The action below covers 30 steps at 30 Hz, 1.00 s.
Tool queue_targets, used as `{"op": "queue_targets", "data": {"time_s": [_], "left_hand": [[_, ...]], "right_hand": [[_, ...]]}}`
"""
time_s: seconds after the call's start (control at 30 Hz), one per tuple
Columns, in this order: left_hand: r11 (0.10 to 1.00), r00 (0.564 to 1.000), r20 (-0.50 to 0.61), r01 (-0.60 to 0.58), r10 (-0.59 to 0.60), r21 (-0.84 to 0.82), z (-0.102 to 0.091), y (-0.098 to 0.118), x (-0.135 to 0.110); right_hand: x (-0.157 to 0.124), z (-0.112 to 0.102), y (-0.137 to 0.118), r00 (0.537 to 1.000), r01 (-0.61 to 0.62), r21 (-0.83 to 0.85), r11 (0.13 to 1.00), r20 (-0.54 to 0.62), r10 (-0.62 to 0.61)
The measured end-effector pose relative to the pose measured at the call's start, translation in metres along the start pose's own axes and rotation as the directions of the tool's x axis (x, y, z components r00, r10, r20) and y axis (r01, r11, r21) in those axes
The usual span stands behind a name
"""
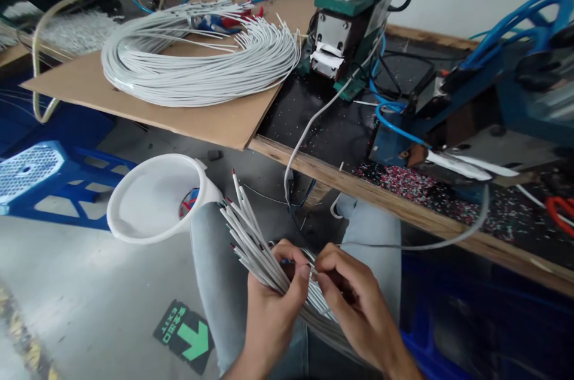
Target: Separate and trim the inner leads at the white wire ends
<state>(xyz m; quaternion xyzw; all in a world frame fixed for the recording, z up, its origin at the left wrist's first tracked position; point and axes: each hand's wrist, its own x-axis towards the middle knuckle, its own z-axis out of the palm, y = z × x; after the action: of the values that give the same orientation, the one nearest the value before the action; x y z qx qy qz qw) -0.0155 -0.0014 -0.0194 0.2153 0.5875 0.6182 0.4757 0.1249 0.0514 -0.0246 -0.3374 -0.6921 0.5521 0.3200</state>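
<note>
Both hands, left hand (269, 302) and right hand (354, 302), pinch a wire bundle (251, 236) below the worktop (341, 180) edge; lower wire ends hidden.

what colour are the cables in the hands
White, with stripped red and dark tips; the cables show best in the head view, gripped by the left hand and right hand.

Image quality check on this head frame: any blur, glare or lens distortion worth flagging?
Head view: wide-angle bending bows the workbench edge; light is soft and even, with faint glare on the grey floor; the blue machine at right is smeared; the left hand, right hand and white wire bundle stay sharp.
</note>
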Motion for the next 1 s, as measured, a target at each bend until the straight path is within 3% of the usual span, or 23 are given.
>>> {"op": "queue_targets", "data": {"time_s": [0.2,0.5,0.77,0.9,1.0], "left_hand": [[0.982,0.982,0.078,-0.179,0.174,0.058,0.003,0.011,0.003],[0.986,0.976,0.145,-0.165,0.16,0.022,0.001,0.012,0.003],[0.994,0.976,0.191,-0.107,0.102,0.015,-0.002,0.012,0.003],[0.987,0.978,0.162,-0.145,0.132,0.069,0.0,0.016,0.003],[0.956,0.964,0.154,-0.242,0.218,0.165,0.003,0.017,0.003]], "right_hand": [[0.0,-0.007,-0.011,0.996,0.083,-0.129,0.988,0.056,-0.076],[-0.003,-0.013,-0.014,0.983,0.184,-0.319,0.93,0.061,-0.174],[-0.004,-0.015,-0.016,0.978,0.209,-0.361,0.909,0.1,-0.185],[-0.004,-0.014,-0.016,0.979,0.206,-0.411,0.888,0.095,-0.183],[-0.005,-0.019,-0.024,0.978,0.206,-0.504,0.839,0.135,-0.159]]}}
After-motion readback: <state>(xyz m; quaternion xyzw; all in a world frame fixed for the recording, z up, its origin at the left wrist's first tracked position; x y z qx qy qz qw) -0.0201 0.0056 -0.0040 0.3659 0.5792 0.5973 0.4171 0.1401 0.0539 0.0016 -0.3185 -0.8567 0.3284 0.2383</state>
